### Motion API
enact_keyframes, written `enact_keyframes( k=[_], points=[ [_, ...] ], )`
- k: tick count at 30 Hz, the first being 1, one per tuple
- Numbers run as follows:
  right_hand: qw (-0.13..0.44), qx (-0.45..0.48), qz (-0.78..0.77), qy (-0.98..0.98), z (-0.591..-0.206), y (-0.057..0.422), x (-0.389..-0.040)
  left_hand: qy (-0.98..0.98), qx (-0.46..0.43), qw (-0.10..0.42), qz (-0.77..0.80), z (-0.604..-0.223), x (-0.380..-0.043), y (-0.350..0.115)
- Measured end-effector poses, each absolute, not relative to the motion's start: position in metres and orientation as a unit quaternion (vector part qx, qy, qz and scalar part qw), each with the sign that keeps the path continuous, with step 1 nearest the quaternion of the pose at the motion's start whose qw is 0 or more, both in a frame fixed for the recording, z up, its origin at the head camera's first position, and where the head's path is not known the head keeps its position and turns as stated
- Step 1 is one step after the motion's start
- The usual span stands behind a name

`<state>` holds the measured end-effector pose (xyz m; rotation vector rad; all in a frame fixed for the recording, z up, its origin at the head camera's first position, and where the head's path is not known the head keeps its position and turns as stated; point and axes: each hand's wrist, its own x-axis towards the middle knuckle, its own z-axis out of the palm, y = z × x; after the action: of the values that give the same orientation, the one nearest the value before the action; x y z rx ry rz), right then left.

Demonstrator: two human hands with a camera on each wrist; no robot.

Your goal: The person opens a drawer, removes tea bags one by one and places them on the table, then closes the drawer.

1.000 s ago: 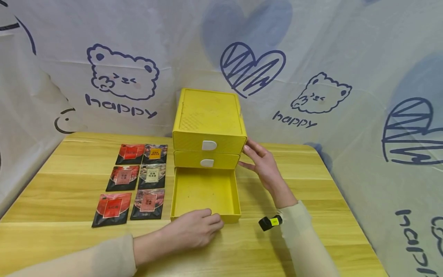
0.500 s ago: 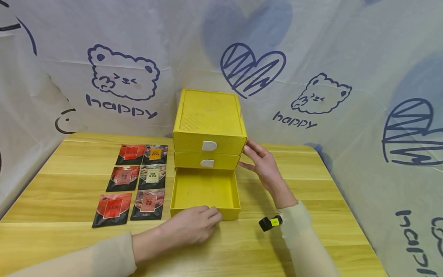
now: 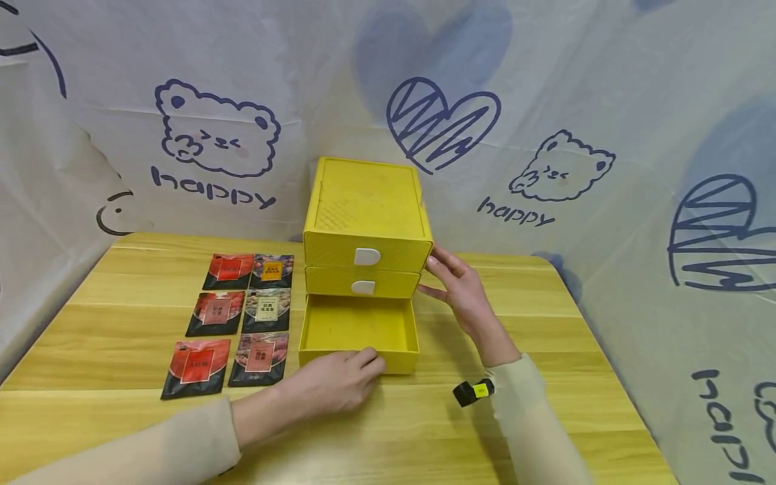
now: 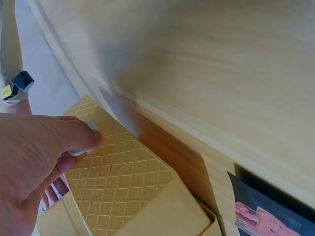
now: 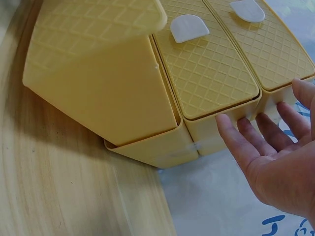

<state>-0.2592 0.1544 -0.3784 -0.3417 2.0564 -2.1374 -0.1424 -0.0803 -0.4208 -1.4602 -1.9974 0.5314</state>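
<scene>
A yellow three-drawer cabinet (image 3: 370,199) stands on the table, its bottom drawer (image 3: 358,329) pulled partway out and showing a bare inside. At that drawer's front, my left hand (image 3: 333,382) pinches the small white handle (image 4: 77,153) between thumb and fingers; the left wrist view shows the handle mostly covered. My right hand (image 3: 463,296) rests its spread fingertips against the cabinet's right side, beside the two upper drawers. Those drawers are closed, each with a white handle, such as the middle one (image 5: 189,28).
Left of the cabinet, several flat sachets lie in two columns, among them a red-and-black sachet (image 3: 197,367) and a pink-and-black one (image 3: 259,359). A printed cloth (image 3: 327,81) hangs behind the wooden table (image 3: 576,404).
The bottom drawer has slid somewhat further into the cabinet, away from me, with my left hand moving along on its handle. My right hand has stayed at the cabinet's side.
</scene>
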Motion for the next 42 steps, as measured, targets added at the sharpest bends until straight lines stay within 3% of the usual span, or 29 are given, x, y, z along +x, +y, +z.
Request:
enact_keyframes(
  k=[42],
  points=[
    [0.08,-0.113,-0.712,0.689,-0.378,0.154,-0.259,-0.789,-0.497,0.267,0.242,-0.444,-0.205,-0.086]
  ],
)
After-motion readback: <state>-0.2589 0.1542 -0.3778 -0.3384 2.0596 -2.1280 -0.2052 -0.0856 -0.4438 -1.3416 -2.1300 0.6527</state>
